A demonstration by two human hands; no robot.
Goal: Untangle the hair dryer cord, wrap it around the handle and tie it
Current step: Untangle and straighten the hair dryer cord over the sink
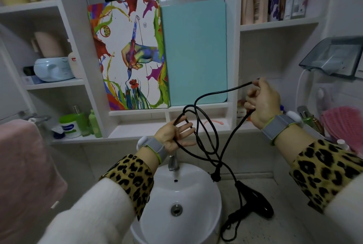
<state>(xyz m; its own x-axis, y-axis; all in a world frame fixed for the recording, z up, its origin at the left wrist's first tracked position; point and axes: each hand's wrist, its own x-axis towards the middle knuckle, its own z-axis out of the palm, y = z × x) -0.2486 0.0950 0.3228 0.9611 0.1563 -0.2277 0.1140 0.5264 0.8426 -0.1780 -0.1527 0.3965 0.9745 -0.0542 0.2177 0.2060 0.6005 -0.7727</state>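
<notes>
Cord point(215, 176) — between left hand point(172, 135), right hand point(263, 104)

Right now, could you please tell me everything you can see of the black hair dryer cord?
The thin black hair dryer cord, rubbery-looking, hangs in loose loops between both hands above the round white basin. The right hand pinches one stretch high up; the left hand, fingers spread, carries loops across its palm. Lower down the strands meet in a tight tangle, then run to the black hair dryer lying on the speckled counter, where more cord trails beside the basin.
</notes>
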